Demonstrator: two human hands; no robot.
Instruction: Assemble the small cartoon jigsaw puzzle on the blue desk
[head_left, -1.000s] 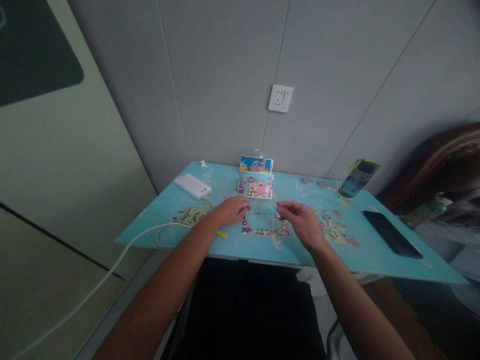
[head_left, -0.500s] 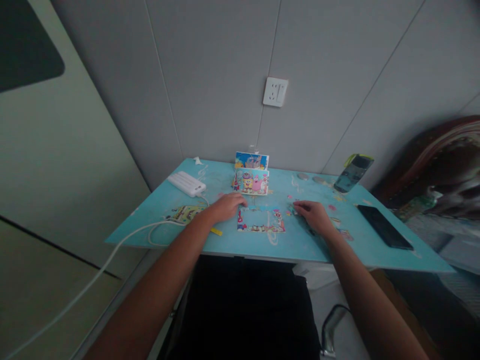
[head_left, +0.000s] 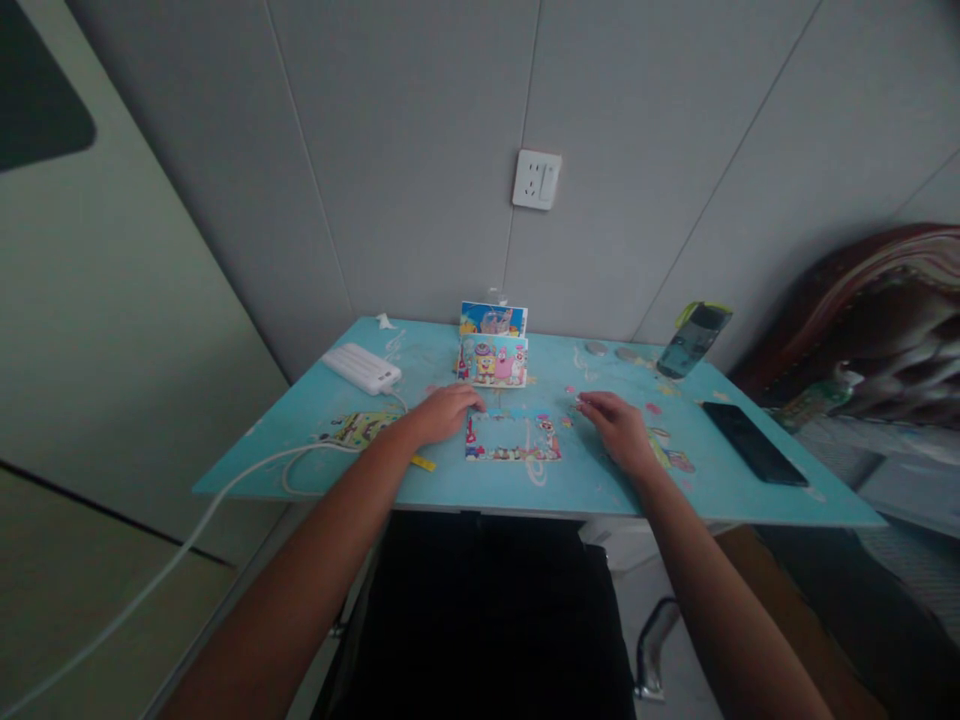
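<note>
A partly assembled jigsaw puzzle [head_left: 510,455], a colourful cartoon border with the blue tabletop showing in its middle, lies flat before me. My left hand [head_left: 448,412] rests at its upper left corner, fingers lying on the table and holding nothing. Right of the puzzle, my right hand [head_left: 613,425] is closed in a pinch on a small puzzle piece [head_left: 578,402], mostly hidden by the fingertips. A loose puzzle piece [head_left: 567,422] lies between the puzzle and that hand. Behind the puzzle stands a cartoon picture card [head_left: 493,362], with a second blue card [head_left: 495,320] behind it.
A white power bank [head_left: 361,369] with a cable [head_left: 247,470] lies left, near a yellow patterned sheet [head_left: 360,428]. At the right are a tilted bottle [head_left: 694,340], a black phone or tablet [head_left: 754,443] and more loose pieces [head_left: 680,461]. A grey wall backs the table [head_left: 420,490].
The whole view has shifted slightly. My right hand has turned a little and its fingertips have lifted slightly with the piece. My left hand stays by the puzzle's corner.
</note>
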